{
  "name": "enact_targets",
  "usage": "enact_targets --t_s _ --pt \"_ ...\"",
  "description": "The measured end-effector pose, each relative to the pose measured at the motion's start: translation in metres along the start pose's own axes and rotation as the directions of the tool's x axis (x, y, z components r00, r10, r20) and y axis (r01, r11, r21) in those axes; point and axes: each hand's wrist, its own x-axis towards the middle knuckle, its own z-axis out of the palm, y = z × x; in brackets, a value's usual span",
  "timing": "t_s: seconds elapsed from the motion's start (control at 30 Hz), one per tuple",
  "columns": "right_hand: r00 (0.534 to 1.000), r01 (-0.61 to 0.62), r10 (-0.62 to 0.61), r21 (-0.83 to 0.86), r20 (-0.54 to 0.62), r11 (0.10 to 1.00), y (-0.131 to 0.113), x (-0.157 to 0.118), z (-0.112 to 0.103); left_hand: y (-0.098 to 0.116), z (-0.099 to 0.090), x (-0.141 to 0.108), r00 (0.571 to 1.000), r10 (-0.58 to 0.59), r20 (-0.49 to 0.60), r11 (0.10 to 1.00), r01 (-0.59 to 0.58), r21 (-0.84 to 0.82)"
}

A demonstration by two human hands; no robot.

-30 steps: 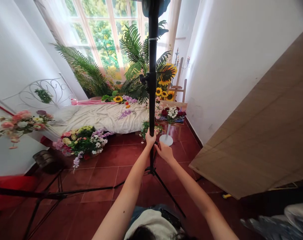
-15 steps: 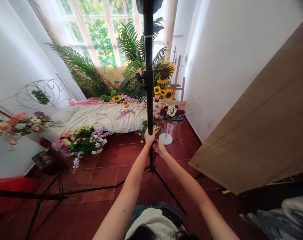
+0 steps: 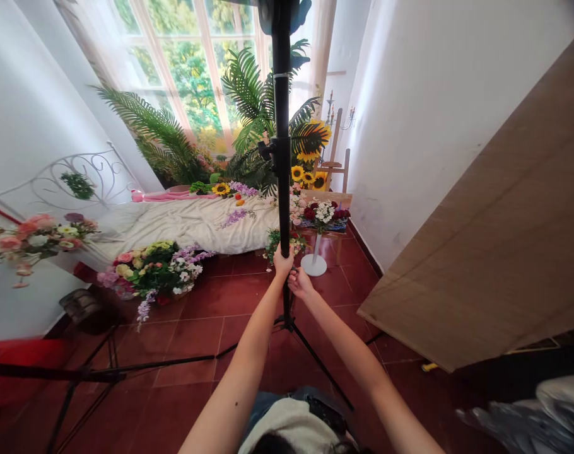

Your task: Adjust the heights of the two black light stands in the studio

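Observation:
A black light stand [image 3: 282, 195] rises upright in front of me, its legs [image 3: 322, 364] spread on the floor. My left hand [image 3: 283, 260] is wrapped round the pole at about mid-height. Just below and to its right, my right hand [image 3: 300, 282] has its fingers closed at the side of the pole, around what looks like a small knob that they mostly hide. Higher up, another clamp knob [image 3: 267, 149] juts left from the pole. The top of the stand carries a dark fixture [image 3: 281, 16], cut off by the upper edge of the view.
A bed with a cream cover [image 3: 187, 224] stands ahead, with flower bunches [image 3: 157, 268] before it. A white pedestal [image 3: 314, 265] and an easel [image 3: 337, 164] are at right. A large wooden board [image 3: 486, 252] leans there. Another stand's legs [image 3: 69, 373] spread at lower left.
My right hand has shifted slightly left, and its fingers have curled closer against the pole. The left hand keeps its hold. The view has tilted very slightly.

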Motion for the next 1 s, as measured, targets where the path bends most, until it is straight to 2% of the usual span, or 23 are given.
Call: enact_targets --t_s 0.1,0.23,0.43,0.67,0.77,0.87,0.93,1.0 --pt "0.997 -0.072 0.077 0.239 -0.012 0.968 -0.005 0.000 0.004 -0.003 0.002 0.002 1.000 0.005 -0.007 1.000 -0.005 -0.008" --pt "0.999 -0.018 0.029 0.420 -0.021 0.908 -0.006 0.000 0.005 -0.004 0.003 0.005 1.000 0.007 0.004 1.000 -0.007 -0.015" --pt "0.999 -0.017 0.030 0.446 -0.023 0.895 -0.001 0.000 0.004 -0.001 -0.002 0.004 0.999 0.029 0.017 0.999 -0.028 -0.032" --pt "0.991 -0.052 -0.016 0.500 0.131 0.865 0.006 -0.018 -0.010 0.005 -0.009 0.002 0.996 0.003 0.084 0.998 0.002 -0.058" --pt "0.992 -0.115 0.073 0.465 0.106 0.878 0.030 -0.030 -0.025 0.008 -0.015 0.000 0.990 0.011 0.138 0.997 0.000 -0.081" --pt "0.969 -0.208 0.245 0.412 -0.038 0.887 0.077 -0.045 -0.048 0.002 -0.029 -0.022 0.990 0.000 0.141 0.987 0.022 -0.161" --pt "0.924 -0.252 0.335 0.363 -0.186 0.897 0.118 -0.060 -0.069 -0.013 -0.048 -0.056 0.992 -0.079 0.096 0.979 0.095 -0.182" --pt "0.896 -0.295 0.355 0.237 -0.268 0.925 0.157 -0.082 -0.095 -0.033 -0.078 -0.106 0.978 -0.210 0.016 0.967 0.210 -0.143"
